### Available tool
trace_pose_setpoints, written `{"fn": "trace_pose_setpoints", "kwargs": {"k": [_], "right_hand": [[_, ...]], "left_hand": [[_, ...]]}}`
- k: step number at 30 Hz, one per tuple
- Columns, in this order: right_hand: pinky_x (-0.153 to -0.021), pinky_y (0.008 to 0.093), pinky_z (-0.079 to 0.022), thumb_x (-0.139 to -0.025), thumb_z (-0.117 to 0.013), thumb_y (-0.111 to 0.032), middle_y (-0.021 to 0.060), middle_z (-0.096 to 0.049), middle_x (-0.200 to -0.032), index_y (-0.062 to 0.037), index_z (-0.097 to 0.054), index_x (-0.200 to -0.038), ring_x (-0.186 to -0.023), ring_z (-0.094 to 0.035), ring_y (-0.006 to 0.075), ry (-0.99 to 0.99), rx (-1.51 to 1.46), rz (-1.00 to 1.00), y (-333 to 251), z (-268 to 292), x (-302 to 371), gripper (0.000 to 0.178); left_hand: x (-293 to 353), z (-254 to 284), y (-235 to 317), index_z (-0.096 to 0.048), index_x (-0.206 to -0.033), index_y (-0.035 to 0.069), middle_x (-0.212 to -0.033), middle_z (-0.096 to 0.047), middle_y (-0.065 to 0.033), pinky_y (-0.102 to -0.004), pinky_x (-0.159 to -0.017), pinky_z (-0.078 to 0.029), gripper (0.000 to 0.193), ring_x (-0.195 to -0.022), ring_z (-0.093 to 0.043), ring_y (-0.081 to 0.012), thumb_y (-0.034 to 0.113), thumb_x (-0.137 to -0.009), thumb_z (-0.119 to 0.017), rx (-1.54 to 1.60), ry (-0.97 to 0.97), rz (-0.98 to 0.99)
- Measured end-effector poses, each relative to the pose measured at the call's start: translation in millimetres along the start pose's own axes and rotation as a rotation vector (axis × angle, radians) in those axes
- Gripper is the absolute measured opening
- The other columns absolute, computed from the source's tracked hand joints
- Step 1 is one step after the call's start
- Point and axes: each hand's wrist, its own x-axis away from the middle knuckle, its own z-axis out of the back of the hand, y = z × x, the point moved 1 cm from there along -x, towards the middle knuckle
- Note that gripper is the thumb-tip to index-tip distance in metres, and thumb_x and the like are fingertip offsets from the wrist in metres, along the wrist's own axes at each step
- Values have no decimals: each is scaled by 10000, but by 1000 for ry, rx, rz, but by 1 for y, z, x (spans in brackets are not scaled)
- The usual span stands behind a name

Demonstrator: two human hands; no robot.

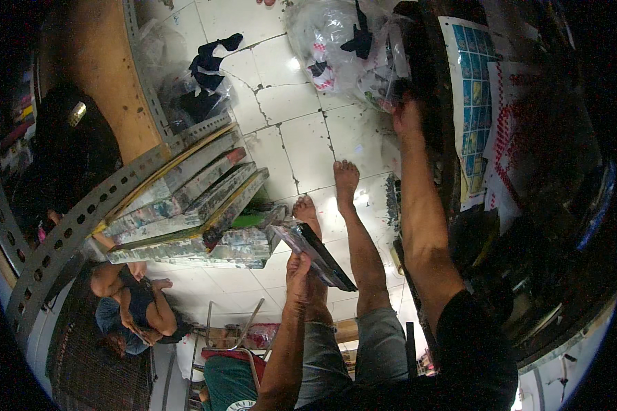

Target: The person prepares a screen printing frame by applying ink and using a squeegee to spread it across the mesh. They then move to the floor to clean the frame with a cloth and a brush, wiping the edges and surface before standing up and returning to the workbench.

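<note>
My left hand (298,270) is closed around a flat, long thing with a black side and a shiny, greyish, plastic-looking face (315,253); its exact kind is unclear. It is held tilted above my legs. My right arm stretches forward, and my right hand (409,116) is at the near right edge of a big clear plastic bag (349,51). Dark shadow hides its fingertips, so I cannot see whether they grip anything. White, red-printed pieces and scraps of black cloth (358,41) lie in and on the bag.
Paint-stained screen frames (192,198) lean together at the left, beside a perforated metal shelf edge (68,233). More black cloth (209,65) lies on clear plastic behind them. Printed sheets (474,109) hang at the right. Another person (130,308) sits at the lower left, near a metal-legged chair (236,339).
</note>
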Motion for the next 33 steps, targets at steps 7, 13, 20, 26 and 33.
{"fn": "trace_pose_setpoints", "kwargs": {"k": [7,13,20,26,33], "right_hand": [[-836,334,-488,-888,-570,-250,144,-617,-1107,-16,-567,-1179,-986,-607,245,193,515,-6,8,-16,6,374],[-964,444,-405,-801,-650,-198,207,-561,-1200,-82,-538,-1253,-1079,-545,360,448,1122,818,-40,-61,38,480],[-886,465,-454,-774,-619,-115,199,-579,-1149,-128,-606,-1176,-1025,-563,387,-167,2049,1001,-43,-122,-12,403],[-797,361,-473,-815,-623,-142,177,-648,-992,21,-617,-1082,-896,-608,256,-98,1350,712,-64,-101,28,313],[-867,321,-448,-867,-571,-44,107,-628,-1046,53,-548,-1141,-941,-573,183,-52,696,496,-72,-55,205,292]], "left_hand": [[-3,6,4,-491,-1223,51,-1004,-610,-21,-292,-771,-508,383,-878,-600,-139,274,-925,-585,-99,-28,-7],[-6,-3,1,-499,-1217,56,-1004,-609,-24,-289,-764,-508,364,-876,-600,-134,266,-930,-578,-41,-22,-30],[-3,-16,13,-536,-1199,57,-1055,-623,-26,-324,-846,-469,333,-939,-592,-150,190,-903,-612,37,4,-9],[0,-25,22,-551,-1179,53,-1050,-622,-19,-281,-809,-479,283,-905,-589,-125,225,-954,-541,-119,74,-82],[35,-51,51,-556,-1152,69,-1044,-621,-14,-293,-814,-473,247,-921,-581,-127,210,-950,-547,-105,65,-138]]}}
